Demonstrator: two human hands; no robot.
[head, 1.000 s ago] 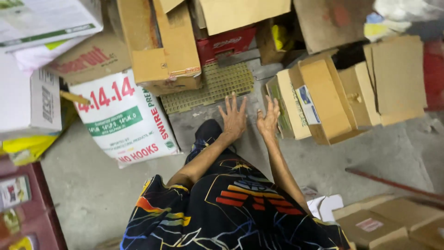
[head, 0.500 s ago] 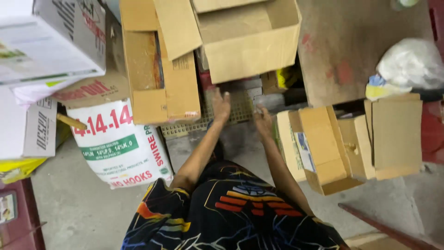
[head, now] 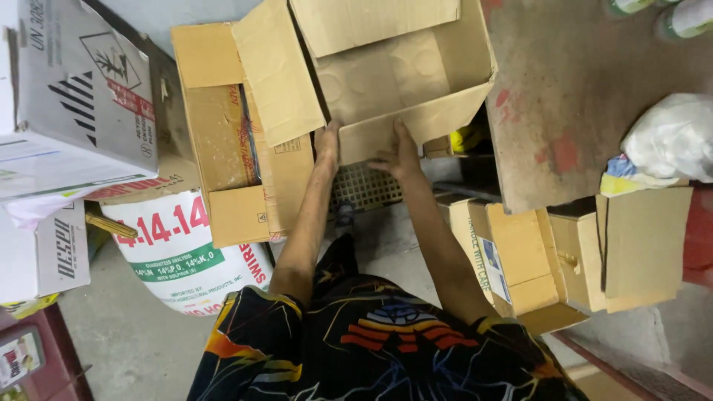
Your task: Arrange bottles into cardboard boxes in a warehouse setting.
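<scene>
An open, empty brown cardboard box [head: 394, 67] stands ahead of me with its flaps spread. My left hand [head: 327, 145] grips the near wall at its left corner, under the long left flap. My right hand [head: 398, 151] lies against the same near wall, fingers pointing up towards the rim. Both arms reach forward from my dark patterned shirt [head: 371, 349]. Beneath the hands a pale mesh crate [head: 364, 189] lies on the floor.
A second open cardboard box [head: 223, 148] leans at the left, above a white printed sack [head: 178, 252]. White cartons [head: 74, 96] stack at the far left. On the right are a stained brown board [head: 587, 96], a white plastic bag [head: 668, 141] and small open cartons [head: 535, 260].
Both hands have left the floor near the mesh crate and gone forward to the near wall of the open box. The view has shifted forward with them.
</scene>
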